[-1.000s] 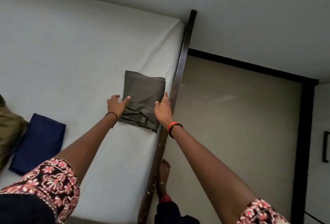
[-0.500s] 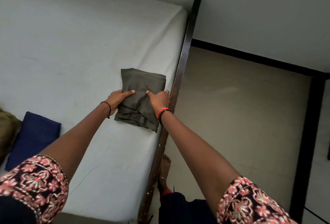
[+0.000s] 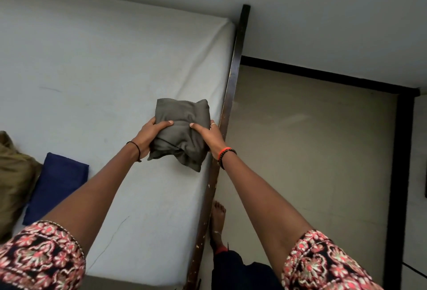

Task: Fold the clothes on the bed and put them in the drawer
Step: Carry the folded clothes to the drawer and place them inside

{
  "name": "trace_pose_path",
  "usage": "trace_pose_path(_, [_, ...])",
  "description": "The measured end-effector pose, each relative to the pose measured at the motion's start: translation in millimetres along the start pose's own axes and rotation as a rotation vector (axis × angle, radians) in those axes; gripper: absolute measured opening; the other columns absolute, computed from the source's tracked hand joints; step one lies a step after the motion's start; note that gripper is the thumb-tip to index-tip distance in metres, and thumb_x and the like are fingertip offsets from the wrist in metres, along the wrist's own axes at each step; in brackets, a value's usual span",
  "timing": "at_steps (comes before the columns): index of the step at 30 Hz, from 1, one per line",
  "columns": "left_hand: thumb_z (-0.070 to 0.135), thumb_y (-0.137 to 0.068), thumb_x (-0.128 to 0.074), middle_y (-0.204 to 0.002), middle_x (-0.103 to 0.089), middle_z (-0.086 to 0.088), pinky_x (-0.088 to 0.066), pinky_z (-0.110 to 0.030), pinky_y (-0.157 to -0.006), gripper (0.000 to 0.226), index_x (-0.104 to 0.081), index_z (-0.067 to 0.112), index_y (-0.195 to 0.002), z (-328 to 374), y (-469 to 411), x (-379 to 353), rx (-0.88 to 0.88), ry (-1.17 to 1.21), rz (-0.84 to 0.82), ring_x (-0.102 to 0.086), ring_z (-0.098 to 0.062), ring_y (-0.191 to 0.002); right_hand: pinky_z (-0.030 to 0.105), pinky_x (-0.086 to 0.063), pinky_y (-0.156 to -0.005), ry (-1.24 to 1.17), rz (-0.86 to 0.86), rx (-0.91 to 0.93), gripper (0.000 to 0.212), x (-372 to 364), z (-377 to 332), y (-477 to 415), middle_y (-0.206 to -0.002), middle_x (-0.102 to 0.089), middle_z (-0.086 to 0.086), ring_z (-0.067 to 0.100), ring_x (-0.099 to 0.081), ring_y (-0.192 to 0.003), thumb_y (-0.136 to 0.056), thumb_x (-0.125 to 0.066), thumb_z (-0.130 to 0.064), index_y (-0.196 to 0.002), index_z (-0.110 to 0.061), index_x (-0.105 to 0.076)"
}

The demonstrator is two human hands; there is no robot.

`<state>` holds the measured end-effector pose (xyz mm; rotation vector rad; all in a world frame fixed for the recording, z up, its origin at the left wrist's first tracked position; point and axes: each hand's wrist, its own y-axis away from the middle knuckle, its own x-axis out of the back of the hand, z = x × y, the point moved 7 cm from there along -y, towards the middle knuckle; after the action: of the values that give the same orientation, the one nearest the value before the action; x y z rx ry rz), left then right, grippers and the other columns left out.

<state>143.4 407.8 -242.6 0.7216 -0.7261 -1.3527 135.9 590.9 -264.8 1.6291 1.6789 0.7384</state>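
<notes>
Folded grey garment (image 3: 182,128), navy cloth (image 3: 57,188) nearby

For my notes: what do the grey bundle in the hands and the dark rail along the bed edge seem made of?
Grey bundle: soft matte woven cloth, perhaps cotton; it creases and bulges where the left hand and right hand grip it. Dark rail: likely dark-stained wood with slight sheen; pale chips dot its lower stretch.

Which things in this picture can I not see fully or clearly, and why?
- Drawer: nowhere in the head view.
- Olive cloth: cut off by the left edge of the head view, so what garment it is cannot be told.
- Left hand and right hand: most fingers are hidden under the grey folded garment that they grip.
</notes>
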Motion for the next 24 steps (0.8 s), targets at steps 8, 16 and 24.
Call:
trace_pose_path(8, [0.027,-0.085,-0.063,-0.118,-0.063,-0.007,-0.054,-0.036,-0.078,0.044,-0.05,0.022,-0.127,15,72,-18,0.007,0.081,-0.016,-0.062,-0.026,-0.103,0.03,-0.054,-0.088,-0.233,-0.058,0.024,0.034,10,-3,67,-0.103,-0.07,-0.002,0.014,-0.067,-0.095,-0.076,-0.079,-0.026,-0.104,-0.02,-0.06])
trace_pose_path(16, [0.025,-0.088,-0.055,-0.086,-0.064,-0.009,-0.05,-0.025,-0.05,0.039,-0.052,0.012,-0.125,29,185,-58,0.01,0.125,-0.137,-0.063,-0.021,-0.067,0.041,-0.052,-0.094,-0.485,-0.067,0.102,0.057,28,-8,182,-0.114,-0.069,0.012,0.026,-0.065,-0.106,-0.075,-0.079,-0.027,-0.123,-0.007,-0.058])
trace_pose_path(24, [0.025,-0.088,-0.057,-0.096,-0.067,-0.014,-0.053,-0.031,-0.062,0.041,-0.055,0.005,-0.123,0,300,-102,-0.045,0.06,-0.311,-0.065,-0.025,-0.079,0.045,-0.049,-0.097,-0.71,-0.122,0.125,0.062,65,26,323,-0.123,-0.063,0.019,0.033,-0.061,-0.113,-0.077,-0.077,-0.028,-0.13,-0.005,-0.054])
